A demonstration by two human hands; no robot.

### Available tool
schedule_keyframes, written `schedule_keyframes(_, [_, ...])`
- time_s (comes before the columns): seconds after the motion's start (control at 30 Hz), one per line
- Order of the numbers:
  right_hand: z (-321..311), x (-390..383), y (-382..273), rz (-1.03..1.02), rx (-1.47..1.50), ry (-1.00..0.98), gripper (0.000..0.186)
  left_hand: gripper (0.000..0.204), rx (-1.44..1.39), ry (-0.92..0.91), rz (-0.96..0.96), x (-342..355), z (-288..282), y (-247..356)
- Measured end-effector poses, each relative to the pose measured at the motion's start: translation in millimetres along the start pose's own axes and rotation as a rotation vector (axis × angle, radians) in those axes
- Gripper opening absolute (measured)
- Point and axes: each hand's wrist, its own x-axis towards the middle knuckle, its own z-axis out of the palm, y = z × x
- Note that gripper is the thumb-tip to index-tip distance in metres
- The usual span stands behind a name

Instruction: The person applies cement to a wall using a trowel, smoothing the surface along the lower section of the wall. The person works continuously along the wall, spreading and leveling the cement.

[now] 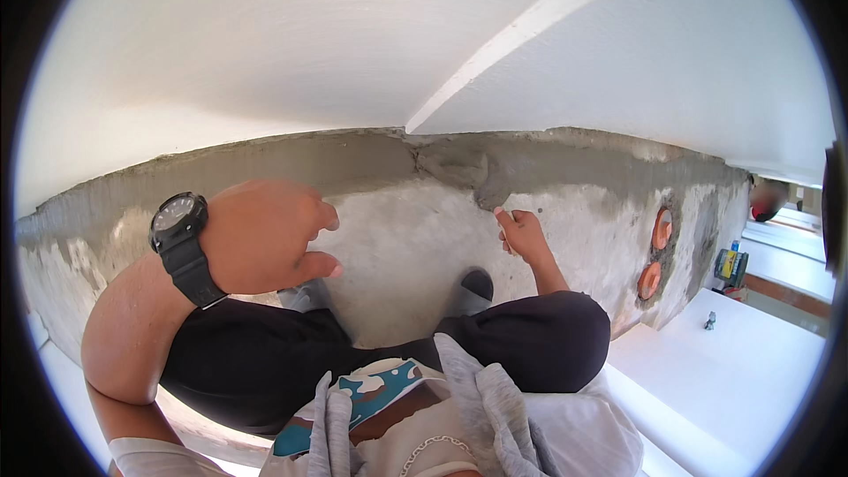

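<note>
My right hand (pixel 525 235) is closed round the handle of a small trowel (pixel 491 189), whose blade is grey with wet mortar. The blade lies against the mortar strip (pixel 353 159) that runs along the foot of the white wall (pixel 265 44). My left hand (pixel 265 235), with a black watch (pixel 180 223) on the wrist, hovers left of my knees. Its thumb and fingers are apart and hold nothing. A rough lump of mortar (pixel 446 168) shows beside the blade, just below the vertical ridge (pixel 495 49) in the wall.
My legs are bent over the concrete floor (pixel 397 230), with a dark shoe (pixel 478 283) close to the trowel. Two orange round fittings (pixel 662 228) are set into the concrete at right. Beyond lie white ledges (pixel 724 344), a green and yellow container (pixel 730 265) and another person (pixel 768 200).
</note>
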Motion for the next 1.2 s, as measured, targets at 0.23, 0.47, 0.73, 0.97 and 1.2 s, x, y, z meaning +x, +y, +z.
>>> schedule_keyframes(0.23, [35.2, 3.2, -1.9, 0.054, 0.179, -0.082, 0.045, 0.044, 0.029, -0.036, -0.014, -3.5, -1.1, -10.1])
schedule_keyframes(0.47, [80.3, 10.4, -11.1, 0.090, 0.442, -0.114, 0.046, 0.043, 0.017, -0.054, 0.000, -1.5, 2.1, -16.0])
schedule_keyframes(0.73, [64.9, -2.3, -20.7, 0.118, 0.768, -0.307, 0.043, 0.043, 0.066, -0.083, -0.044, -5.1, 1.2, -11.0])
schedule_keyframes(0.97, [28.5, -19.4, -0.1, 0.095, 0.733, -0.314, 0.043, 0.044, 0.061, -0.044, 0.113, 10.3, 13.2, 9.6])
schedule_keyframes(1.2, [-39.4, -48.5, 46.8, 0.009, 0.985, -0.246, 0.043, 0.048, 0.121, -0.300, -0.038, 74.8, 18.6, 28.8])
